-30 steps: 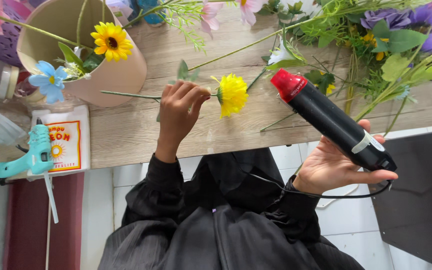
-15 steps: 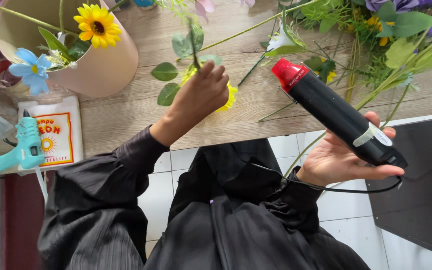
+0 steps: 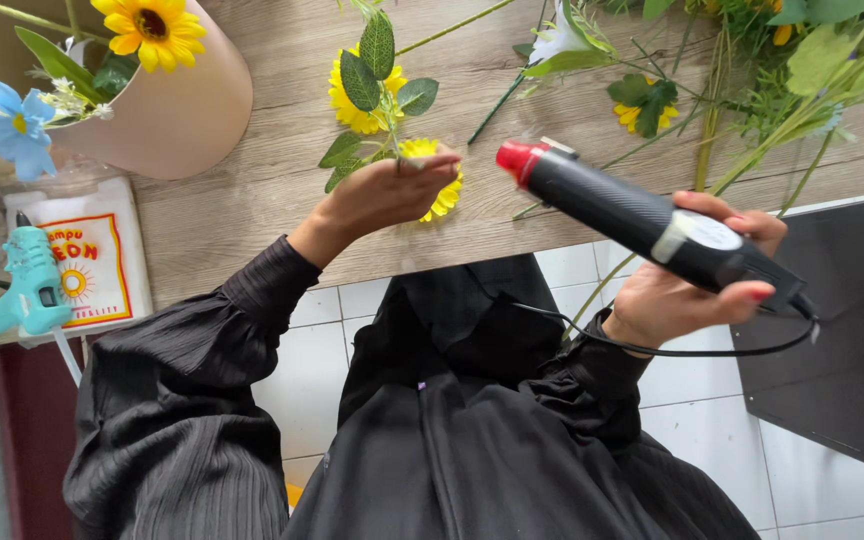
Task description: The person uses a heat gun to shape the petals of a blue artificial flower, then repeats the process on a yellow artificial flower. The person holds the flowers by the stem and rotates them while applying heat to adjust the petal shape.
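pinching a leafy stem [image 3: 380, 95] with a yellow flower [image 3: 442, 180] over the wooden table [image 3: 252, 215], the left hand [image 3: 382, 195] has its fingers closed on it. the right hand [image 3: 687, 285] wraps its fingers round a black heat gun [image 3: 642, 220], red tip near the flower. a beige pot [image 3: 167, 110] stands to the left.

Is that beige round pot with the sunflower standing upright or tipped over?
Cannot tell for sure: the beige round pot rests on the wooden table, seen from above, its sunflower and blue flower poking out leftward.
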